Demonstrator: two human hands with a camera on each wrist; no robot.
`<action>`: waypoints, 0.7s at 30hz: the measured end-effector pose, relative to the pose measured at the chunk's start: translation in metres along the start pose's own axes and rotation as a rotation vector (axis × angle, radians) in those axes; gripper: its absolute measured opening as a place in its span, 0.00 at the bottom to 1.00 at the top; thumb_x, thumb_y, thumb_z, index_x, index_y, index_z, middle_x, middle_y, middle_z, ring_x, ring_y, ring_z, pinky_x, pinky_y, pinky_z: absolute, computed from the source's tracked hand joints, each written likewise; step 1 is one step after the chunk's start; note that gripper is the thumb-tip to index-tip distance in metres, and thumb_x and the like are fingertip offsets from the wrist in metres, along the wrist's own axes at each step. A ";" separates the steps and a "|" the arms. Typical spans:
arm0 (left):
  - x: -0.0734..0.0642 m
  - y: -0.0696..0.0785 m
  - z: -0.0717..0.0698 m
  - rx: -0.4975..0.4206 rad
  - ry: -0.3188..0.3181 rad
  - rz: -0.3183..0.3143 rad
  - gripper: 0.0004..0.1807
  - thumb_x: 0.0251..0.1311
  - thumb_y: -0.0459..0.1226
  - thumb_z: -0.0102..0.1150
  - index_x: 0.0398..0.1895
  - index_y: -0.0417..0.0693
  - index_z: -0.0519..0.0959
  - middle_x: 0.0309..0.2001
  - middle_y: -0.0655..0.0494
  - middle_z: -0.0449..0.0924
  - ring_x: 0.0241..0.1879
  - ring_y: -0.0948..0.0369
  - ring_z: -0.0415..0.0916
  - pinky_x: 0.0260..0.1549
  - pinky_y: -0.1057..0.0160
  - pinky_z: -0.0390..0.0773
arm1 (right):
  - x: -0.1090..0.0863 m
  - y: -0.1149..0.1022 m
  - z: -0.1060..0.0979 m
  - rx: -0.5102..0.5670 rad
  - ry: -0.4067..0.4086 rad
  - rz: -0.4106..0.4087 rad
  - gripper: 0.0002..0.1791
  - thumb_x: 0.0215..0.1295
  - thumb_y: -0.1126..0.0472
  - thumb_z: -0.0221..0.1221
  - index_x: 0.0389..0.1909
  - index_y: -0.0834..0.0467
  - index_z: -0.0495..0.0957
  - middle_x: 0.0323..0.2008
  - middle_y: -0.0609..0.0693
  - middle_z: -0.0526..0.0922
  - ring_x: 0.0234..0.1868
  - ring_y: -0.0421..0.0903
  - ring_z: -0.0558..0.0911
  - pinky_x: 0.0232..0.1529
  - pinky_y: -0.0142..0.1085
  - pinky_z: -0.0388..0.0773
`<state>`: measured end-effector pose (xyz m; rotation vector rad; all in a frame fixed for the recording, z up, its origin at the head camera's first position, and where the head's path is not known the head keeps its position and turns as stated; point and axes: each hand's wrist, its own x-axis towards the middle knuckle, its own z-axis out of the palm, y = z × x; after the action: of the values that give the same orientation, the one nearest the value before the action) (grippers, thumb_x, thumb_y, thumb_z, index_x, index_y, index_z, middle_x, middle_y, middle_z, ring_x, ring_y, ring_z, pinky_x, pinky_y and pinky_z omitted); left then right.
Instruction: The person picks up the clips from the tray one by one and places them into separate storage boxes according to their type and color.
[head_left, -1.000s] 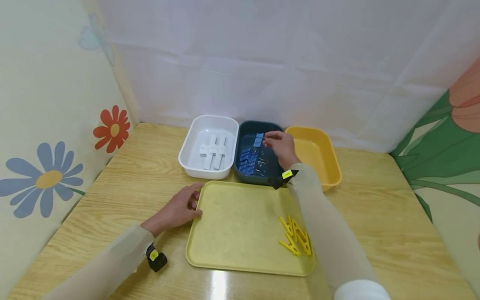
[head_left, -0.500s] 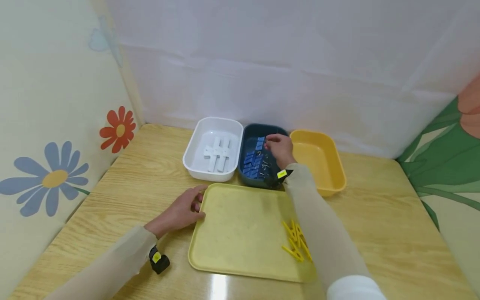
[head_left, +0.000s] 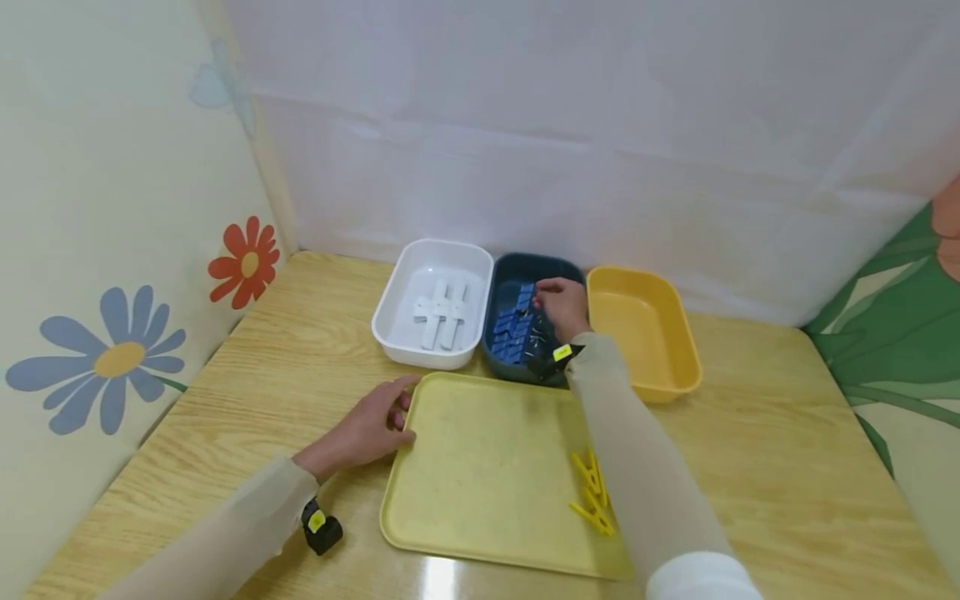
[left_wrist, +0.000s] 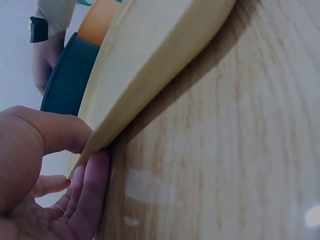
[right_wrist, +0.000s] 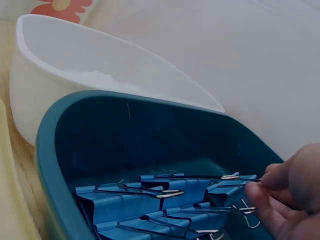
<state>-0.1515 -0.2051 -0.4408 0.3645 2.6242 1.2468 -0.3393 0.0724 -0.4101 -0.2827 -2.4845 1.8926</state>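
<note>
While the left hand [head_left: 367,427] grips the yellow tray [head_left: 487,475] by its edge, prob to steady it | right hand [head_left: 562,308] pinches a blue binder clip [head_left: 527,296] wire-side, inside the teal bin [right_wrist: 135,127] | likely keeping rows tidy

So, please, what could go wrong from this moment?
The right hand seems to pinch a blue metal binder clip close to others in the dark teal plastic container; their thin metal handles could snag.

The left hand grips the rim of the rectangular pale yellow tray; a tug might shift the bright yellow plastic clothespins on it.

The beige right sleeve crosses over the tray by them and could brush them.
</note>
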 end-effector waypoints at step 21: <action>0.000 -0.002 0.001 0.030 0.014 0.011 0.42 0.48 0.27 0.64 0.70 0.39 0.60 0.41 0.49 0.69 0.35 0.61 0.69 0.34 0.69 0.72 | -0.003 0.004 -0.007 -0.018 -0.023 0.058 0.19 0.70 0.63 0.50 0.59 0.63 0.74 0.52 0.59 0.81 0.40 0.46 0.82 0.43 0.34 0.80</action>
<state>-0.1515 -0.2053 -0.4429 0.3780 2.6589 1.2183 -0.3348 0.0792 -0.4115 -0.3392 -2.5365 1.9067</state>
